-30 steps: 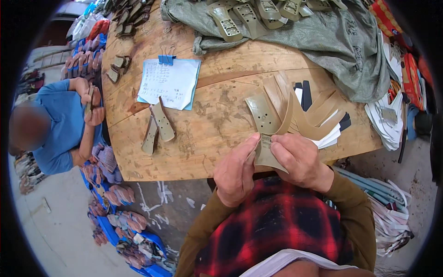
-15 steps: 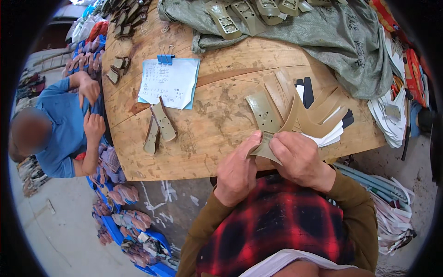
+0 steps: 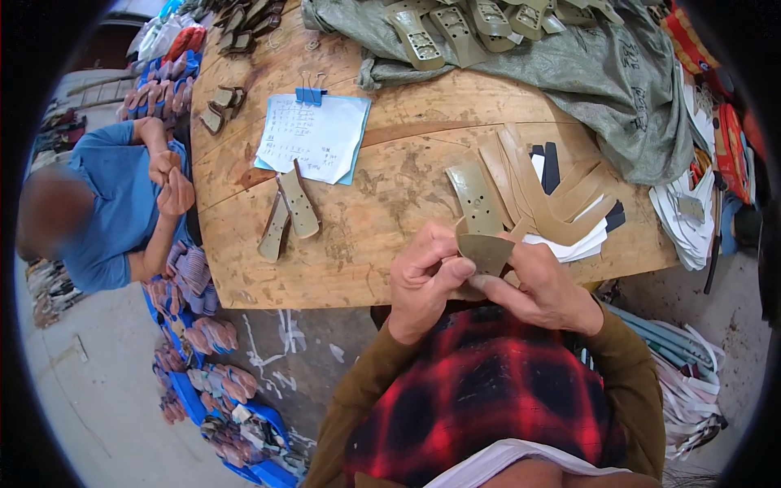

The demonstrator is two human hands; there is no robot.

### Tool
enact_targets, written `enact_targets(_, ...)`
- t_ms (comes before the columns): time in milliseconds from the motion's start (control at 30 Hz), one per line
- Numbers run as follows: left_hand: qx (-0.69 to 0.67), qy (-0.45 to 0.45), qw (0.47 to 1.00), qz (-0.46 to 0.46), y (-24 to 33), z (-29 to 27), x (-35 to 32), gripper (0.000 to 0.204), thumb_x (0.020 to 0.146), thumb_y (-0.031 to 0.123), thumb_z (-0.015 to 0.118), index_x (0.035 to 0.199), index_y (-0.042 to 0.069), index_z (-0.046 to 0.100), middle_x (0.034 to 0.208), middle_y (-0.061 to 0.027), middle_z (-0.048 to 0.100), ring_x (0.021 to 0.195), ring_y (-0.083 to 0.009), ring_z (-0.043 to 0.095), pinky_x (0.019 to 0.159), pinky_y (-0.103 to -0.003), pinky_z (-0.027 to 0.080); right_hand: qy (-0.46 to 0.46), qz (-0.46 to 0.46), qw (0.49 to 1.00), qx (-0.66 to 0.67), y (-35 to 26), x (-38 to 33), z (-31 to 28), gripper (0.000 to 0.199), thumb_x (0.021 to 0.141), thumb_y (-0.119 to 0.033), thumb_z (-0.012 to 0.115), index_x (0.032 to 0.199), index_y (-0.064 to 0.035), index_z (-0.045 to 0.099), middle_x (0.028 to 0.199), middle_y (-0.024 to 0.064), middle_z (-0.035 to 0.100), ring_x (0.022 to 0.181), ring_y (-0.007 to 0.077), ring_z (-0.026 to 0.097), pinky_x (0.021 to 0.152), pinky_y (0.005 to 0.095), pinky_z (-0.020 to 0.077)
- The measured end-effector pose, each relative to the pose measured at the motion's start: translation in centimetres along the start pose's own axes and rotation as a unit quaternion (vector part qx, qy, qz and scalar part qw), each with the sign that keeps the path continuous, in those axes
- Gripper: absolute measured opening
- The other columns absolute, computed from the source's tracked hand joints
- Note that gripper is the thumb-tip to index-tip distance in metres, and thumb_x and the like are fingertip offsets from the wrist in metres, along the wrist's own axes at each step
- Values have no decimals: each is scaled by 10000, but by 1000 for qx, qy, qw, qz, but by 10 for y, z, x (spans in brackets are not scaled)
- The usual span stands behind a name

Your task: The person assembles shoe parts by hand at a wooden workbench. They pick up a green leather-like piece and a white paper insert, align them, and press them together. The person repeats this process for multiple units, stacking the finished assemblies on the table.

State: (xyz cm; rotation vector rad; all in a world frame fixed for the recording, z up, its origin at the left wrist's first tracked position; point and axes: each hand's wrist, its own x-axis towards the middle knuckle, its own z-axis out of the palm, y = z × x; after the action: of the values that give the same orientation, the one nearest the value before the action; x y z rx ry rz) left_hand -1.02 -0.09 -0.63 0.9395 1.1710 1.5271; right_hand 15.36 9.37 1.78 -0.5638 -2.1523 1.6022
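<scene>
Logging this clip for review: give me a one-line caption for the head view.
Both hands, left hand and right hand, pinch a tan strap piece over the wooden table.

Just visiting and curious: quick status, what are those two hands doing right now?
Left hand and right hand both pinching a khaki strap piece. Piece held above the wooden table edge. Nothing blocking.

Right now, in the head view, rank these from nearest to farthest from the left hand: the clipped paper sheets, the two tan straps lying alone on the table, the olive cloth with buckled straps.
From the left hand:
1. Two tan straps, to its left on the table.
2. Clipped paper sheets, farther back, left of centre.
3. Olive cloth, at the far edge, back and to the right.
</scene>
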Motion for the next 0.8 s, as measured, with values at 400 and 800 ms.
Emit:
enact_targets(400, 140, 40, 989, 27, 17, 3, 10, 251, 918, 68, 635, 741, 27, 461, 719, -6, 389, 649, -104, 374, 564, -260, 332, -32, 21, 999, 1, -2, -6, 14, 421, 886, -116, 632, 1274, -11, 506, 909, 197, 639, 754, 352, 638, 665, 397, 491)
enact_targets(800, 87, 72, 994, -12, 22, 2, 19, 231, 957, 162, 621, 819, -16, 570, 715, -69, 517, 650, -130, 482, 570, -303, 396, -45, 131, 983, 117, -7, -1, 3, 394, 897, -122, 634, 1255, -6, 519, 912, 144, 632, 766, 278, 631, 675, 381, 491)
